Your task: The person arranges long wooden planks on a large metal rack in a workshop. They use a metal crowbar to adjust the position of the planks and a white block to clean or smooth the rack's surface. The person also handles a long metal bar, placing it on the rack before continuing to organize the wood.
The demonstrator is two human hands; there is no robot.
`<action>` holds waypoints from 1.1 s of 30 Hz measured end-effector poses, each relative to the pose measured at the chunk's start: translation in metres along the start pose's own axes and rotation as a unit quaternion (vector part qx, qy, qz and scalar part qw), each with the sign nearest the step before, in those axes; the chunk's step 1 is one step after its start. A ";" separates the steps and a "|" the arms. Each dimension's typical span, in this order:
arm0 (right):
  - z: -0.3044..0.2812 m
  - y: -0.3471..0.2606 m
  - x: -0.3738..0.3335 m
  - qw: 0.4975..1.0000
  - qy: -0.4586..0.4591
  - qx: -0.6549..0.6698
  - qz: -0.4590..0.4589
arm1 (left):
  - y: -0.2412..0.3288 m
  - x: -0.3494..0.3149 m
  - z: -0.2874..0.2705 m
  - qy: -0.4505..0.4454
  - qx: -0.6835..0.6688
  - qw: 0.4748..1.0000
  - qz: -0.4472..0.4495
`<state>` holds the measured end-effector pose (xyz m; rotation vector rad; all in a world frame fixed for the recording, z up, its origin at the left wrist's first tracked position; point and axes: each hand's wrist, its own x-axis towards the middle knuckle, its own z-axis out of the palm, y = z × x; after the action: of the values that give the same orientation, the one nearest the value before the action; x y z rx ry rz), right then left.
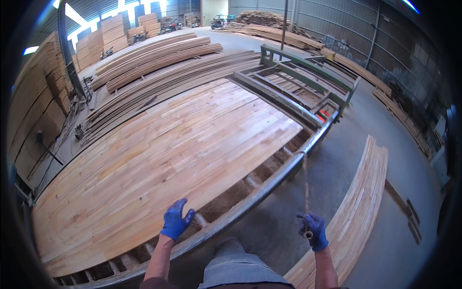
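Observation:
A large pale panel of glued wooden strips (159, 154) lies on a metal frame with rollers (260, 190). At the panel's near edge is my left hand (177, 219) in a blue glove, fingers spread and holding nothing; whether it touches the wood I cannot tell. My right hand (315, 231), also gloved in blue, is closed around the end of a brown rope-like cord (306, 185). The cord runs, fairly straight, from the frame's right rail to this hand. A small round ring-like end (308, 235) shows below the fingers.
To my right a stack of long boards (361, 207) lies on the floor. A green metal frame (308, 77) joins the far end, with a red object (323, 115) by its corner. Beyond the panel lie long timber piles (159, 58); tall board stacks (41, 96) stand left.

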<state>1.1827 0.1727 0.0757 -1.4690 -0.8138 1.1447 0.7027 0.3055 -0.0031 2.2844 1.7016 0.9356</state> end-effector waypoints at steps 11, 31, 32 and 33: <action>0.054 -0.077 0.387 0.975 -0.221 -0.012 -0.002 | 0.058 0.124 0.135 0.063 0.044 0.984 -0.162; 0.304 -0.057 1.057 0.931 -0.309 -0.179 -0.075 | 0.130 0.237 0.237 -0.075 0.206 0.856 -0.469; 0.314 -0.059 1.058 0.947 -0.305 -0.098 0.021 | 0.134 0.246 0.234 -0.064 0.210 0.862 -0.456; 0.328 -0.063 1.037 0.941 -0.323 -0.028 0.100 | 0.141 0.243 0.235 -0.065 0.226 0.855 -0.462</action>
<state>1.1987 1.2486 -0.0972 -1.2403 -1.1615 1.8185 0.9879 0.5340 -0.0299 1.2778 2.7112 0.1683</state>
